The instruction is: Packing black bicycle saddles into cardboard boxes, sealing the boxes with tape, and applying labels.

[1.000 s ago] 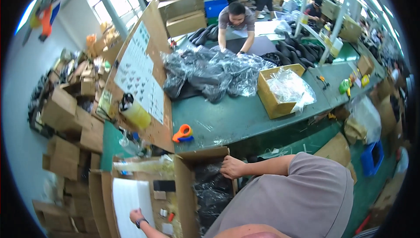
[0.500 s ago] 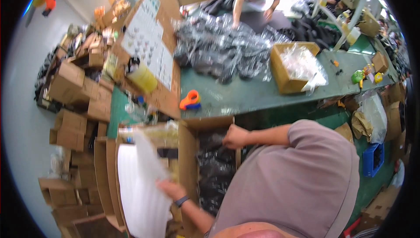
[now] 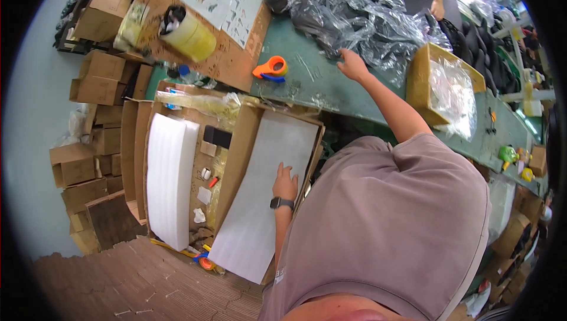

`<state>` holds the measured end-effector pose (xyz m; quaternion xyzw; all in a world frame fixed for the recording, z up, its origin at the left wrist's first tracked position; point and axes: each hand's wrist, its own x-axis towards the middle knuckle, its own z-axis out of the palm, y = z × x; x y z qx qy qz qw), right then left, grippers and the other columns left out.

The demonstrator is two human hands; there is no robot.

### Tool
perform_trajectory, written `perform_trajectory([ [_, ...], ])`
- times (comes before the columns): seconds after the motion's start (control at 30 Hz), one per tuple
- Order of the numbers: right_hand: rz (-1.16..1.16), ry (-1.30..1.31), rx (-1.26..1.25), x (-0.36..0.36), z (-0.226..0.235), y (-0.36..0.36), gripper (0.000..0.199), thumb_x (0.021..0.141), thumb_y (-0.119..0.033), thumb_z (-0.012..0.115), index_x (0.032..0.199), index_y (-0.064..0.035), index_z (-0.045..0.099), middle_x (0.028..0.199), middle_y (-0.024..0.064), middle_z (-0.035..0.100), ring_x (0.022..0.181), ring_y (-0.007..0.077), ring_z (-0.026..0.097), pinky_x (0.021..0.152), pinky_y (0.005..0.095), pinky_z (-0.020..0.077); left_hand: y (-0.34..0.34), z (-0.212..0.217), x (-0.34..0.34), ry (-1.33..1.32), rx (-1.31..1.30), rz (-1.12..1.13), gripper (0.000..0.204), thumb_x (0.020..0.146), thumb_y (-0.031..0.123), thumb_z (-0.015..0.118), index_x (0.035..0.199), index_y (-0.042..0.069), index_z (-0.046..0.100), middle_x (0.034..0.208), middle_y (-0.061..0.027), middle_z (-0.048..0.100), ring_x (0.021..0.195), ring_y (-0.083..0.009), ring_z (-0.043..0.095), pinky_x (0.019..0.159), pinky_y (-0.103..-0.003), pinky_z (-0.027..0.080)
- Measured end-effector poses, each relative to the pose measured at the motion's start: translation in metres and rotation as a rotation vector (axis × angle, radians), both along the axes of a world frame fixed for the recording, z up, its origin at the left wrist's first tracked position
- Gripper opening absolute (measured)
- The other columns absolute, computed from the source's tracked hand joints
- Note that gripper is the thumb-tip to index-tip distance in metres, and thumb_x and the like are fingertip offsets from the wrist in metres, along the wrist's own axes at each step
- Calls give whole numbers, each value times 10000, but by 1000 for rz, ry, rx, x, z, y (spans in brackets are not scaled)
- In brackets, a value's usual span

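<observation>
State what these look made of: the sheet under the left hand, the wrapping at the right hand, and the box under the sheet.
Sheet: probably foam, matte; it looks pale, thin and smooth.
Wrapping: plastic film, glossy and clear, with crinkled highlights and dark shapes showing through.
Box: likely cardboard, dull, with plain brown, thin walls.

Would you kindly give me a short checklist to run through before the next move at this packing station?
1. White foam sheet laid out lengthwise in the open carton: ok.
2. Left hand on the sheet, fingers spread: ok.
3. Carton contents beneath the sheet: cannot tell; the foam hides them.
4. Right hand at the near edge of the clear plastic wrapping: ok; whether it grips firmly, cannot tell.
5. Orange-and-blue tape dispenser on the green bench, apart from both hands: ok.
6. Carton closed: not ok; its top is open.
</observation>
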<state>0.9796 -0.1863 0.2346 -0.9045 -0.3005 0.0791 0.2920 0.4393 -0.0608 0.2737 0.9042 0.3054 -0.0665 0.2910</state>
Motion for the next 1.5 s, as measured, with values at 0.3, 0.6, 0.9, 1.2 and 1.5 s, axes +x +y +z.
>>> perform_trajectory([
  [0.3,-111,-87,-215,168,-44,108,859,834,-290,885,1523,19,476,1249,255,714,1230,428,689,1048,536,574,-36,125,187,-217,-194,406,515,1060,173,736,1527,26,579,1466,-172,691,1196,-251,749,952,-373,607],
  [0.6,-28,1494,730,94,2,51,650,899,-287,872,1447,-7,662,1264,159,775,1170,271,721,1039,442,571,-16,81,380,-500,-985,769,561,1142,367,630,1596,57,522,1550,-156,636,1372,-288,641,1148,-449,529],
  [0.9,25,-81,-441,193,25,-153,338,906,-118,747,1223,-30,670,1186,204,725,1151,383,699,1004,543,556,-75,51,354,-755,-1685,981,628,1052,540,709,1458,73,607,1328,-88,741,1066,-263,757,896,-435,652],
  [1.2,122,51,-622,142,-54,-149,773,913,-100,660,1629,-64,371,1105,302,777,975,461,783,851,548,610,-57,122,256,-970,-2111,720,712,1135,635,495,1575,77,550,1465,-154,673,1241,-279,693,975,-457,625],
  [1.5,154,1589,314,-54,69,-118,662,915,-227,802,1471,51,574,1275,134,763,1146,246,764,1022,414,624,-19,153,-37,-536,-690,437,605,1040,289,780,1533,13,563,1497,-133,630,1335,-292,626,1191,-407,452],
])
